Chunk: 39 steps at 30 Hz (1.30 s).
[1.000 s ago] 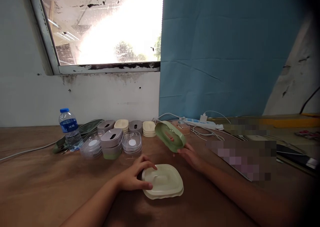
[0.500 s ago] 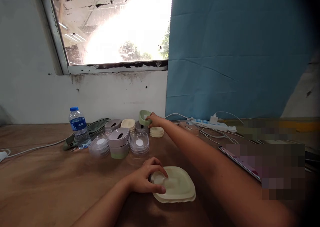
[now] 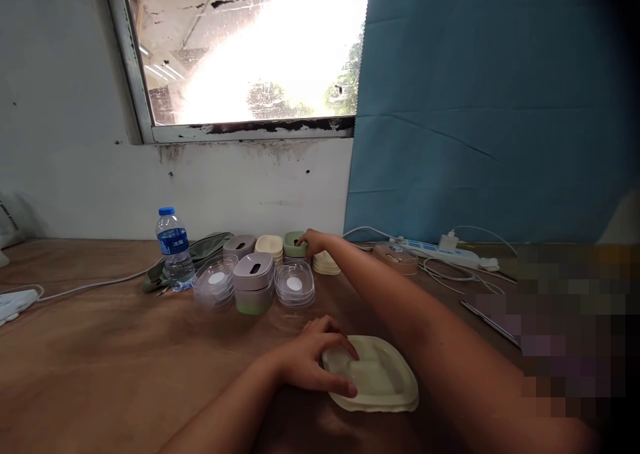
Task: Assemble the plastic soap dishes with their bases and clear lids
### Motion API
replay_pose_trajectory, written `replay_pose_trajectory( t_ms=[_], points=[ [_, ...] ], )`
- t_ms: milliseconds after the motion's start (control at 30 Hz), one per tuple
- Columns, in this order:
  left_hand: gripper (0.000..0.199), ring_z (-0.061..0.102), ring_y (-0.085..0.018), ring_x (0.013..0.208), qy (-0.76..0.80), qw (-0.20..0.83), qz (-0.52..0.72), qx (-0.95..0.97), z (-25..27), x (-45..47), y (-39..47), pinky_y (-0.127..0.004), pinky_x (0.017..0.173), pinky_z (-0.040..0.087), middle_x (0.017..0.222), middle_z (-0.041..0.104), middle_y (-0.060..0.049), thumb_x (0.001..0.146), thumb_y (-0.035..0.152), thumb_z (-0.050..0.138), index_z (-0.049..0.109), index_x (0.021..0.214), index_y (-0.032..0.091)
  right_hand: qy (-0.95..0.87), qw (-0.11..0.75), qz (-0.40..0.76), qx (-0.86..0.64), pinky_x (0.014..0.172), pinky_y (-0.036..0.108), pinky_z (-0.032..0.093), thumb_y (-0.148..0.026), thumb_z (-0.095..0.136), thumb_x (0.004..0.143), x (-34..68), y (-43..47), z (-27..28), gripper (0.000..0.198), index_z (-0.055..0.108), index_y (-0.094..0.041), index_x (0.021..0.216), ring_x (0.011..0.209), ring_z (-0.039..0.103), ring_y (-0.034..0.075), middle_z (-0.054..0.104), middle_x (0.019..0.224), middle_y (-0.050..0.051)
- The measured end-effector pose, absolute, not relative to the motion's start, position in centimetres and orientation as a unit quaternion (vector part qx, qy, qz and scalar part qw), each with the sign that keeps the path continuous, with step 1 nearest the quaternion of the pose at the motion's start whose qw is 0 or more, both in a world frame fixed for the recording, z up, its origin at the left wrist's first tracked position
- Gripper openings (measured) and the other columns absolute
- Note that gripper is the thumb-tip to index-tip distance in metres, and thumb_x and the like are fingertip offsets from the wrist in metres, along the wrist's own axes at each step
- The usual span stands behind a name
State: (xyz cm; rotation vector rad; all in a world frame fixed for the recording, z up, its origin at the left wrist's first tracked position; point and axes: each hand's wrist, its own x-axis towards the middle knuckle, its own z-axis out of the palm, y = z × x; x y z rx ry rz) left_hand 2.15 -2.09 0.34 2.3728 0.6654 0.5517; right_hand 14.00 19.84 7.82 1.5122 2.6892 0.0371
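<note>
Two clear stacks (image 3: 216,282): mid-table, one on each side of the purple box (image 3: 254,277); the right one stands in front of the green lid's spot.
Back row: grey box (image 3: 239,244), cream stack (image 3: 269,244), green lid (image 3: 293,239), then a second cream stack (image 3: 326,263), partly covered by the right hand and wrist.
Left side: water bottle (image 3: 173,249) upright, blue cap, dark green pouch (image 3: 154,278) beside and behind it, white cable (image 3: 107,281) running off left.
Right side: pink box (image 3: 397,259), power strip (image 3: 435,253) with plug and loose cords, blurred patch over part of the table.
In the way: right forearm crosses over the table, just beyond the cream lid (image 3: 377,377).
Change, half a second: green lid was tipped up, raised over the back row; now lower, about level, between the cream stacks. View has swung left. Left hand same place on cream lid.
Right hand (image 3: 316,242): reached out, fingers bent, touching green lid; cannot tell if gripping or only resting.
Left hand (image 3: 320,362): thumb and fingers spread wide, resting on left part of cream lid, which lies flat, near edge of view.
</note>
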Motion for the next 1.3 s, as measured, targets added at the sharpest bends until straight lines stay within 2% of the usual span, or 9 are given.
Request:
replay_pose_trajectory(
  t_ms=[200, 300, 367, 567, 767, 933, 1033, 1133, 1300],
  points=[
    [0.065, 0.041, -0.025, 0.108, 0.257, 0.289, 0.187, 0.903, 0.4, 1.7, -2.2, -0.038, 0.098, 0.032, 0.116, 0.040, -0.004, 0.050, 0.049, 0.073, 0.055, 0.109, 0.027, 0.888, -0.019, 0.046, 0.458, 0.078, 0.027, 0.045, -0.014, 0.071, 0.062, 15.2, 16.7, 8.4, 0.063, 0.049, -0.022, 0.120, 0.096, 0.056, 0.023, 0.046, 0.119, 0.010],
    [0.083, 0.041, -0.026, 0.107, 0.273, 0.247, 0.189, 0.910, 0.6, 1.7, -2.3, -0.039, 0.094, 0.035, 0.117, 0.041, -0.006, 0.042, 0.049, 0.076, 0.048, 0.117, 0.027, 0.895, -0.052, 0.067, 0.438, 0.075, 0.028, 0.045, -0.014, 0.060, 0.071, 17.3, 13.2, 9.0, 0.052, 0.047, -0.022, 0.121, 0.090, 0.058, 0.021, 0.043, 0.122, 0.011],
    [0.084, 0.044, -0.026, 0.104, 0.277, 0.213, 0.201, 0.915, 0.8, 1.8, -2.5, -0.040, 0.093, 0.035, 0.114, 0.047, -0.006, 0.043, 0.048, 0.076, 0.046, 0.119, 0.025, 0.907, -0.055, 0.071, 0.412, 0.075, 0.029, 0.043, -0.016, 0.054, 0.074, 19.2, 10.1, 9.2, 0.041, 0.053, -0.022, 0.115, 0.089, 0.058, 0.021, 0.048, 0.117, 0.009],
    [0.071, 0.046, -0.025, 0.102, 0.283, 0.220, 0.231, 0.904, 0.7, 2.2, -2.8, -0.037, 0.091, 0.036, 0.111, 0.053, -0.006, 0.051, 0.046, 0.072, 0.048, 0.114, 0.022, 0.947, 0.025, 0.013, 0.319, 0.066, 0.026, 0.044, -0.014, 0.052, 0.071, 25.8, -0.6, 8.1, 0.025, 0.063, -0.023, 0.092, 0.076, 0.060, 0.017, 0.063, 0.087, 0.002],
    [0.067, 0.049, -0.023, 0.100, 0.280, 0.251, 0.241, 0.894, 0.0, 1.7, -2.4, -0.034, 0.089, 0.039, 0.110, 0.052, -0.006, 0.055, 0.042, 0.070, 0.047, 0.115, 0.022, 0.961, -0.029, -0.054, 0.268, 0.089, 0.031, 0.042, -0.019, 0.045, 0.084, 29.9, -6.2, 4.4, 0.037, 0.046, -0.023, 0.121, 0.105, 0.052, 0.019, 0.051, 0.121, 0.007],
    [0.050, 0.043, -0.024, 0.110, 0.268, 0.198, 0.305, 0.892, 0.3, 2.0, -2.7, -0.035, 0.094, 0.037, 0.120, 0.044, -0.010, 0.067, 0.033, 0.064, 0.047, 0.112, 0.020, 0.959, -0.118, -0.083, 0.243, 0.084, 0.023, 0.045, -0.023, 0.039, 0.090, 31.0, -5.4, 1.4, 0.025, 0.055, -0.019, 0.109, 0.096, 0.054, 0.012, 0.057, 0.105, 0.008],
    [0.026, 0.043, -0.022, 0.108, 0.315, 0.077, 0.433, 0.841, 0.6, 2.1, -3.0, -0.035, 0.092, 0.037, 0.112, 0.043, -0.010, 0.077, 0.021, 0.050, 0.049, 0.103, 0.020, 0.964, -0.157, -0.026, 0.215, 0.076, 0.025, 0.048, -0.027, 0.044, 0.089, 30.8, -4.3, 0.3, 0.022, 0.056, -0.017, 0.104, 0.085, 0.057, 0.014, 0.060, 0.096, 0.009],
    [0.018, 0.045, -0.020, 0.096, 0.355, -0.023, 0.505, 0.786, 0.6, 1.8, -3.1, -0.035, 0.084, 0.040, 0.098, 0.042, -0.007, 0.077, 0.018, 0.048, 0.048, 0.095, 0.020, 0.955, -0.193, 0.073, 0.213, 0.067, 0.026, 0.048, -0.028, 0.043, 0.089, 29.7, -2.7, 0.1, 0.021, 0.057, -0.019, 0.101, 0.076, 0.059, 0.015, 0.063, 0.089, 0.007],
    [0.015, 0.044, -0.019, 0.090, 0.388, -0.053, 0.521, 0.759, 0.5, 1.8, -2.9, -0.034, 0.079, 0.041, 0.094, 0.040, -0.006, 0.075, 0.016, 0.048, 0.048, 0.090, 0.020, 0.883, -0.212, 0.143, 0.394, 0.068, 0.025, 0.046, -0.034, 0.038, 0.090, 27.2, 2.7, 1.6, 0.027, 0.058, -0.022, 0.104, 0.079, 0.060, 0.016, 0.062, 0.096, 0.006]
  ],
)
